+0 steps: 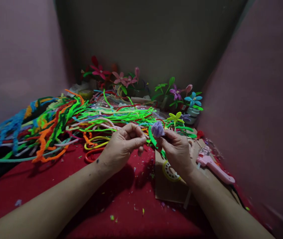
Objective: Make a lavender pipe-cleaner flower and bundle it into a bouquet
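In my right hand (177,151) I grip a purple pipe-cleaner flower bud (157,129), its fuzzy head showing above my thumb and finger. A curved green pipe-cleaner leaf (152,137) sits beside the bud, and part of the stem is hidden by my hand. To the left, my left hand (125,146) is closed in a pinch, thumb against fingers. Whatever those fingertips hold, if anything, is too small to make out. The two hands are apart, raised over the red cloth (81,199).
Loose pipe cleaners (121,114) in many colours pile across the back and left. Finished flowers (193,99) stand behind them. A cardboard piece (166,192) carries a yellow-rimmed tape roll (171,171) and a pink glue gun (214,166). Pink walls rise on both sides.
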